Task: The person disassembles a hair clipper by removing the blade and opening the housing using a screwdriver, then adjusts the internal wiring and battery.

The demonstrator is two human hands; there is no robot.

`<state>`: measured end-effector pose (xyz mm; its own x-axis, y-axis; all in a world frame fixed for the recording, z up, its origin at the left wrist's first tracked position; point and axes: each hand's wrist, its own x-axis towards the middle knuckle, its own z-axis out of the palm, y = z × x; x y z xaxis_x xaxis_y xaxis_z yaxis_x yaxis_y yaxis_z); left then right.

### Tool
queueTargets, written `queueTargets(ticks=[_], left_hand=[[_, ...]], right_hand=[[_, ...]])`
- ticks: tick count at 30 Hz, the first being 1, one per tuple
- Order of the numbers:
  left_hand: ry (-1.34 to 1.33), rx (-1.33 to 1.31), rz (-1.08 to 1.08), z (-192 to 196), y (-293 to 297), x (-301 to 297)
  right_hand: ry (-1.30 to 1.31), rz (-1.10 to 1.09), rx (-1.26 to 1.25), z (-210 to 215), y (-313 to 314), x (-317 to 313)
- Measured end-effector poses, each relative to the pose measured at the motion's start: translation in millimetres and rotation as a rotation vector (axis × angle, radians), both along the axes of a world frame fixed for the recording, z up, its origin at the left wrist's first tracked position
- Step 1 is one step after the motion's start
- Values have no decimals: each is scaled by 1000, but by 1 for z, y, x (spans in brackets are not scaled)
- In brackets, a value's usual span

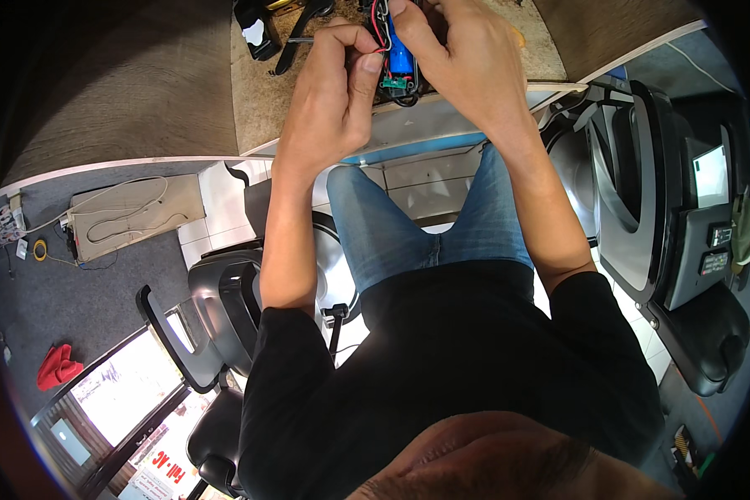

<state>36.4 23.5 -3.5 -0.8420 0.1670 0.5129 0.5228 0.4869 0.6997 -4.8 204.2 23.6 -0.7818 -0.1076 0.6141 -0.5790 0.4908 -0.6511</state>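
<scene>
The left hand (329, 100) is curled closed, its fingers (367, 71) clenched against the side of a small black open-backed device with a blue cylindrical cell and a green circuit board inside (398, 67); the right hand (454, 62) wraps over the other side of the same device, its fingers grasping it from above, with one fingertip pressing near the red and black wires (381, 29) that loop out of its top; the device is held between the two hands, just above the near edge of the brown speckled bench (262, 100), at the top middle of the view; whether it rests on the bench or is lifted clear of it cannot be told.

A thin dark metal rod-like tool (302, 38) lies on the bench just left of the left hand; dark black tool handles (296, 33) lie beyond it, near the far edge; the person's blue denim-clad legs (425, 225) show below the bench edge; to the lower left stands a black plastic chair (217, 317); a crumpled red cloth (57, 367) lies on the grey floor well to the left; a flat beige board with a cable looped on it (133, 215) lies on the floor near the bench's left end; grey and black upright machines with small screens (692, 217) stand at the right.
</scene>
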Motion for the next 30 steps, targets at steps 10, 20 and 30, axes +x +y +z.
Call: queueTargets(ticks=[10,20,30], left_hand=[[110,134,-58,-4,0,-3],[214,-92,-82,11,-4,-8],[240,-57,-115,10,-4,-10]], right_hand=[[-24,21,-205,-13,0,-5],[44,103,-249,-14,2,-2],[77,200,-317,-13,1,-3]])
